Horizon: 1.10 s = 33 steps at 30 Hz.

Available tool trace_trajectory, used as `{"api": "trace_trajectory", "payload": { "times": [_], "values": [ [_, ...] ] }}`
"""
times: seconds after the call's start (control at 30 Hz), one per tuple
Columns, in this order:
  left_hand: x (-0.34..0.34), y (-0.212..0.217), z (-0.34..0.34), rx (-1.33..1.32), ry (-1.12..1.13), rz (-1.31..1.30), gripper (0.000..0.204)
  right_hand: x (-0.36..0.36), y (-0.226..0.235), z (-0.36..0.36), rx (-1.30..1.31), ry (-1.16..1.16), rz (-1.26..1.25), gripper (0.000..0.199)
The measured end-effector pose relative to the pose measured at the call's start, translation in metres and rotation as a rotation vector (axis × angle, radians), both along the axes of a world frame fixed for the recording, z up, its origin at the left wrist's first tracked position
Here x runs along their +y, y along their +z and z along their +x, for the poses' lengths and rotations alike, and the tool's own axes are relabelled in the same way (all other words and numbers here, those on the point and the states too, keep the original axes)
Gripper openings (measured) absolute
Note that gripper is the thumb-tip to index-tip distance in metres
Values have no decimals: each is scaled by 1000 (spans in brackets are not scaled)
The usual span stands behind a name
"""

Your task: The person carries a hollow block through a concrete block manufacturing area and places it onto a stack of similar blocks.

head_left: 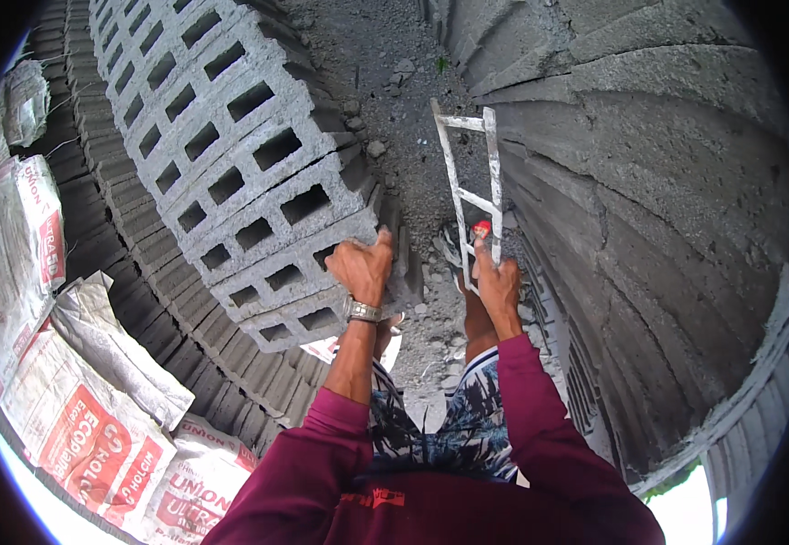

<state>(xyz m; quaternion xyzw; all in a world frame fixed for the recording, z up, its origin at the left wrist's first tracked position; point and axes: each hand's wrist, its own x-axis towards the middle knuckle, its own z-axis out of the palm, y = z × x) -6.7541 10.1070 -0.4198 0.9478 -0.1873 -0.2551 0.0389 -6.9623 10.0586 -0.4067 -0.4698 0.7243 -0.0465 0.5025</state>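
It was a building site, out of doors. A tall stack of hollow concrete blocks (231, 154) stood from ten to twelve o'clock, and a rough block wall (649, 209) rose at two to four o'clock. Cement sacks (94, 436) lay heaped at eight o'clock, some crumpled and empty. Grey gravel and rubble (385, 82) covered the ground at twelve o'clock, and a paint-spattered wooden ladder (471, 182) leaned by the wall near the centre.
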Motion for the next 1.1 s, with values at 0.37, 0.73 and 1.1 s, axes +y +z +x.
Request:
{"api": "trace_trajectory", "payload": {
  "times": [0.37,0.73,1.1],
  "values": [
    [0,6,3,2,-32,-41,57,26,-41,-37,167,235,1,57],
    [6,-2,4,-70,-65,-68,58,-27,-87,-38,361,637,-90,55],
    [5,0,6,-59,-86,-23,57,-57,-123,-27,376,347,-35,57]
  ]
}}
